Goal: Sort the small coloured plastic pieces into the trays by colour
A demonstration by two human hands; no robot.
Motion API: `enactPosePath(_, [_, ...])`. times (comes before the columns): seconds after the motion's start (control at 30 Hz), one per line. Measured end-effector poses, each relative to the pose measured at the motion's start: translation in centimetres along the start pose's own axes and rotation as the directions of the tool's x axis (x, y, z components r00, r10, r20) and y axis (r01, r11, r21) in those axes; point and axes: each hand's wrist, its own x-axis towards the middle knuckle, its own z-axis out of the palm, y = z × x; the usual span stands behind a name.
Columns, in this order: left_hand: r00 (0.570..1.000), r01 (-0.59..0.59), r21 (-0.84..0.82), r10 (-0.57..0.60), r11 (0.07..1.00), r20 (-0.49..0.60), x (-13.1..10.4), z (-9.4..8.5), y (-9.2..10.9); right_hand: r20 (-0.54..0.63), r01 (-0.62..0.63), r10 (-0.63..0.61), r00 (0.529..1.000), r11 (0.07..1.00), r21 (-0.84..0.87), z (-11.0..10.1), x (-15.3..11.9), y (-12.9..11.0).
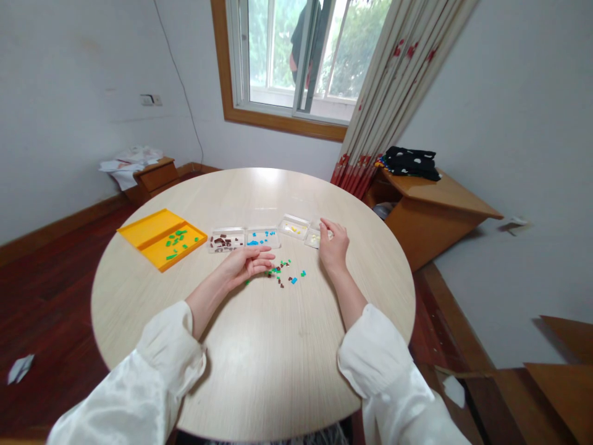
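My left hand (248,266) rests over the table with its fingers loosely stretched out and apart, holding nothing I can see. Its fingertips are beside a loose pile of small green, brown and blue building bricks (278,271). Over the right compartment of a clear plastic box (295,217), my right hand (334,246) has thumb and fingers pinched together; what is between them is too small to make out. Yellow pieces (295,230) lie in that box's left compartment. Another clear box (262,228), behind my left hand, holds brown bricks (223,241) and blue bricks (262,239).
At the left of the round table (259,371) lies an opened yellow case (151,224) with green bricks (175,239) in it. A wooden cabinet (440,204) with folded black cloth (412,162) stands beyond the right edge. Behind are a curtain (393,80) and a window.
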Motion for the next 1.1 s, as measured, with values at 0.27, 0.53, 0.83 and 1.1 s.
enactPosePath(0.27, [1.0,0.027,-0.058,-0.026,0.998,0.016,-0.2,0.4,-0.3,0.282,0.206,-0.251,0.926,0.962,0.178,1.4,-2.8,-4.8])
enactPosePath(0.53, [0.992,0.0,-0.047,0.006,0.999,0.122,-0.9,1.3,-0.1,0.56,0.214,-0.321,0.764,0.945,0.249,2.5,-5.0,-6.6])
enactPosePath(0.83, [0.991,0.052,-0.082,-0.042,0.995,0.126,-0.7,1.1,-0.1,0.576,0.221,-0.319,0.753,0.946,0.236,2.5,-4.8,-6.5])
enactPosePath(1.1, [0.984,-0.152,0.039,0.155,0.988,-0.086,-0.5,0.8,0.2,0.24,0.204,-0.187,0.952,0.978,-0.046,0.5,-0.9,-2.2])
